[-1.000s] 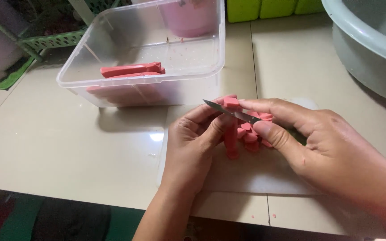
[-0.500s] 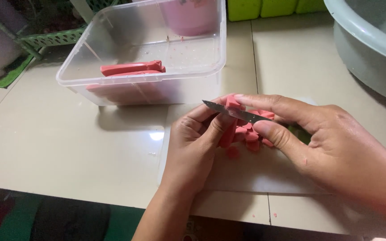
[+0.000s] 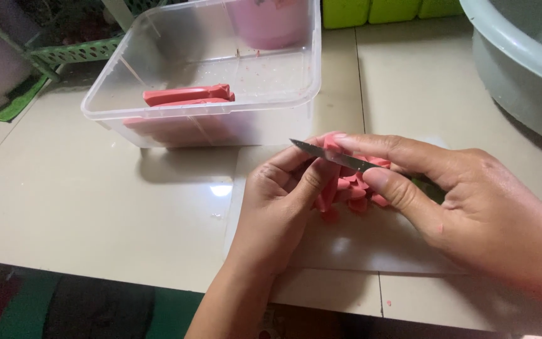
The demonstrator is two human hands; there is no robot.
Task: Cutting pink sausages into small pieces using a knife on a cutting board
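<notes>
Right hand: the right hand [image 3: 472, 207] comes in from the right, forefinger and thumb pinched narrow on a small knife [image 3: 330, 156]; the handle end is hidden in the grip.

Left hand: the left hand [image 3: 277, 207] reaches up from below, fingers curled shut around a pink strip [image 3: 329, 188], with the thumb pressed along it.

Where the strip lies: between the two hands, touching both. It is just right of the left thumb and directly under the right forefinger.

Long axis: the strip runs roughly up and down as seen from above, its top poking out beside the blade. The blade lies across it, pointing up and to the left.

Nearer hand: the left hand has it in full grasp; the right meets it only at the fingertip and the blade.

Loose pieces: a small heap of pink offcuts [image 3: 362, 185] sits under the right fingers, on a pale cutting sheet [image 3: 371, 245] below both hands.

Beyond the hands: a clear plastic tub [image 3: 158, 129] stands up and to the left, with long pink slabs [image 3: 186, 95] in it. A grey basin [image 3: 515, 63] is up and to the right.

Change from a second ago: the blade sits a touch lower across the strip, and more of the right forefinger covers the top. The tub and slabs are as they were.
</notes>
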